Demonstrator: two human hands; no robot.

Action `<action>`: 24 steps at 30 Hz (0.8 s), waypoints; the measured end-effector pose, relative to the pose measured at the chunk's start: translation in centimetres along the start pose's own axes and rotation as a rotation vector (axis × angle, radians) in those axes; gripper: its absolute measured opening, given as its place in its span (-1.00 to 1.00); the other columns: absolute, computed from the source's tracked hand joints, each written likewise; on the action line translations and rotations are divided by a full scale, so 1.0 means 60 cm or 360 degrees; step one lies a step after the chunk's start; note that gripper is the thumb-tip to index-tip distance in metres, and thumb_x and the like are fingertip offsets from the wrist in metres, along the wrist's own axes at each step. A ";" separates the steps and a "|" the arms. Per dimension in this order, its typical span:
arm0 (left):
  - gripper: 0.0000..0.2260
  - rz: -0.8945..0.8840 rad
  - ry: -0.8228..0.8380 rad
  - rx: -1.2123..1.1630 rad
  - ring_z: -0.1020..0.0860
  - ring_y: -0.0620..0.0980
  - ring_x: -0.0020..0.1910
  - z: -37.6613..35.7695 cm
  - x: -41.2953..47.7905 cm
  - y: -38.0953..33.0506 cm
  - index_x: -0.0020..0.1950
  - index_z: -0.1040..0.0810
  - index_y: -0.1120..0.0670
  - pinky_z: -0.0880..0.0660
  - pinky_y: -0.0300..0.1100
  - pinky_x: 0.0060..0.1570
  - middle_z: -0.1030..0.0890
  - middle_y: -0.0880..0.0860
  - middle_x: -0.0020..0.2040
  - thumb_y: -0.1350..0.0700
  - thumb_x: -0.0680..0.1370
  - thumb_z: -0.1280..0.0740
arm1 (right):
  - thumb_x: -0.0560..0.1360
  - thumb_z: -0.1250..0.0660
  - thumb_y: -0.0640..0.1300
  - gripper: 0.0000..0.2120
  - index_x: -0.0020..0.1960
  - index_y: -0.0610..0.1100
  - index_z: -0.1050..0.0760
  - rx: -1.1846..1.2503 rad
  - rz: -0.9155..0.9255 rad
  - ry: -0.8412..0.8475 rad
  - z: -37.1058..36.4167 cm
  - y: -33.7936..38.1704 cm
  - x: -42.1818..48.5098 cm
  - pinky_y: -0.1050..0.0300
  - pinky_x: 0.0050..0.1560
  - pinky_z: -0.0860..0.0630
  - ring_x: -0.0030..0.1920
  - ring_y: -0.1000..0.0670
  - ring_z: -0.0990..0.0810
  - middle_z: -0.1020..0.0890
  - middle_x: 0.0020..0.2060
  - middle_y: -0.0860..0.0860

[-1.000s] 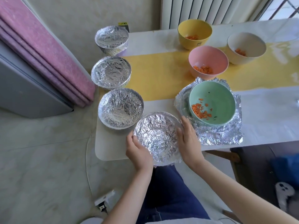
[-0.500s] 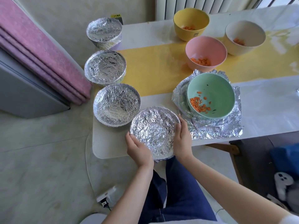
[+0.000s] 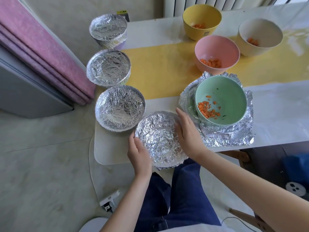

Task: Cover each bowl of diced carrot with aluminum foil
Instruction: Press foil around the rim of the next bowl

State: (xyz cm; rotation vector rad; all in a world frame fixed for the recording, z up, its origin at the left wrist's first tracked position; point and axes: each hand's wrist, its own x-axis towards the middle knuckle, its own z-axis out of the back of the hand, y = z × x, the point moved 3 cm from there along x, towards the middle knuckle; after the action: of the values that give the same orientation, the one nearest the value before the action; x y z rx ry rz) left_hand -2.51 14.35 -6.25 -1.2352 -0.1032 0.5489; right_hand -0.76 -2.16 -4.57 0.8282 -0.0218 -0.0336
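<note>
Centrally, low in the frame, a round bowl capped in crumpled silver foil (image 3: 158, 138) sits at the near edge of the white surface (image 3: 113, 153). The left hand (image 3: 139, 153) cups its left rim, fingers curved round the foil. The right hand (image 3: 187, 131) presses its right side with straight fingers. Just right of that hand, a mint-green bowl of diced carrot (image 3: 222, 97) stands uncovered on a loose foil sheet (image 3: 225, 136), nearer the right hand.

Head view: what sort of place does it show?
Probably a room at home, maybe a dining corner: a table with a yellow runner, a radiator behind it, and a folded pink mat beside the foil-covered bowls.
</note>
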 end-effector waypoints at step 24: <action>-0.73 -0.0357 0.0425 0.0531 -0.52 -0.05 -0.08 -0.044 0.035 -0.037 0.23 -0.51 0.12 -0.28 -0.38 -0.19 -0.61 0.05 -0.02 0.25 0.63 -0.09 | 0.59 -0.15 -0.28 -0.74 0.21 -0.16 -0.51 -0.0652 0.0479 0.0724 -0.005 0.027 0.133 0.01 -0.07 -0.52 -0.08 -0.14 -0.62 -0.65 -0.02 -0.10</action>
State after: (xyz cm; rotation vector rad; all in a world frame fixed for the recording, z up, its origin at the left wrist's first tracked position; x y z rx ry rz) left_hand 1.05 12.52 -5.56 -0.9454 0.0729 0.1919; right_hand 7.23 -1.15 -3.56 0.4016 0.2811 0.4221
